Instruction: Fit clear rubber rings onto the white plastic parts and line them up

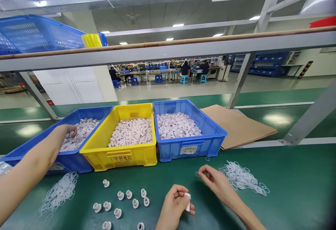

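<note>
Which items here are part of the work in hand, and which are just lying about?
In use: left hand holding a white fitting; right hand by the ring pile; loose fittings; yellow bin.
Lying about: cardboard; overhead basket.

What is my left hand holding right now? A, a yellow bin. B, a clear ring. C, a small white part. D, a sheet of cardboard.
C: the left hand is closed round a small white part, whose end shows past the fingers, low over the green table.
</note>
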Available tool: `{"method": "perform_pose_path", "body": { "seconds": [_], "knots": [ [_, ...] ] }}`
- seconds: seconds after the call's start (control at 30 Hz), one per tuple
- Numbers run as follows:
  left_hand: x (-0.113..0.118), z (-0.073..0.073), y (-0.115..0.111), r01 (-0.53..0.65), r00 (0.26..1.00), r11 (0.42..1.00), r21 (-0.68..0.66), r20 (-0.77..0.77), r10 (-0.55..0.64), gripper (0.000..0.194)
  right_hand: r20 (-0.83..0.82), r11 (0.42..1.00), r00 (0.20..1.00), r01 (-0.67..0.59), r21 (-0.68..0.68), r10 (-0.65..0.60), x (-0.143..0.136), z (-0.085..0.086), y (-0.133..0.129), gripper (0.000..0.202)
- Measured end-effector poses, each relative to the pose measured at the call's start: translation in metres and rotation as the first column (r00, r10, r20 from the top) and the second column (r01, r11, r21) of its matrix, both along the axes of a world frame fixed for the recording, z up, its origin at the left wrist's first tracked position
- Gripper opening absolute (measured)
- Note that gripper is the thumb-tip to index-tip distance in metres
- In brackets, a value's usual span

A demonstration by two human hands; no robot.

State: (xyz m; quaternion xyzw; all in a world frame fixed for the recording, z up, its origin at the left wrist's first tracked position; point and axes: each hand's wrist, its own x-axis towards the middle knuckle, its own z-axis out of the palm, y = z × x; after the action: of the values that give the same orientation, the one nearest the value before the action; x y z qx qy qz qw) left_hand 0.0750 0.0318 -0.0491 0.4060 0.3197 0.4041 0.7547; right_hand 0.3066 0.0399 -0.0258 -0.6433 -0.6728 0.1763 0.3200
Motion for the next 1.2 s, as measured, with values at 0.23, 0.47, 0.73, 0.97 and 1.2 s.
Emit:
{"method": "perform_pose_path", "body": {
  "seconds": [0.23, 0.47, 0.73, 0.97, 1.2],
  "knots": [
    [-0.008, 0.007, 0.003, -0.064, 0.998, 0.998, 0.03, 0.015, 0.064, 0.054, -0.237, 0.977, 0.954, -0.203, -0.069, 0.182, -0.05, 0.014, -0.016, 0.025],
    [-0.003, 0.003, -0.002, -0.052, 0.998, 0.996, 0.071, -0.043, 0.055, 0.055, -0.309, 0.952, 0.918, -0.291, -0.094, 0.25, -0.059, 0.021, -0.024, 0.034],
    [-0.005, 0.005, -0.002, -0.086, 0.983, 0.992, 0.094, -0.154, 0.1, 0.056, -0.283, 0.913, 0.892, -0.395, -0.102, 0.354, -0.057, 0.035, -0.031, 0.037],
    [-0.01, 0.008, 0.0, -0.08, 0.995, 0.995, 0.054, -0.057, 0.083, 0.05, -0.251, 0.942, 0.926, -0.317, -0.111, 0.282, -0.049, 0.021, -0.023, 0.042],
    [-0.005, -0.005, -0.002, -0.045, 0.999, 0.997, 0.056, 0.023, 0.043, 0.054, -0.413, 0.902, 0.859, -0.398, -0.17, 0.301, -0.059, 0.022, -0.025, 0.04]
  ]
}}
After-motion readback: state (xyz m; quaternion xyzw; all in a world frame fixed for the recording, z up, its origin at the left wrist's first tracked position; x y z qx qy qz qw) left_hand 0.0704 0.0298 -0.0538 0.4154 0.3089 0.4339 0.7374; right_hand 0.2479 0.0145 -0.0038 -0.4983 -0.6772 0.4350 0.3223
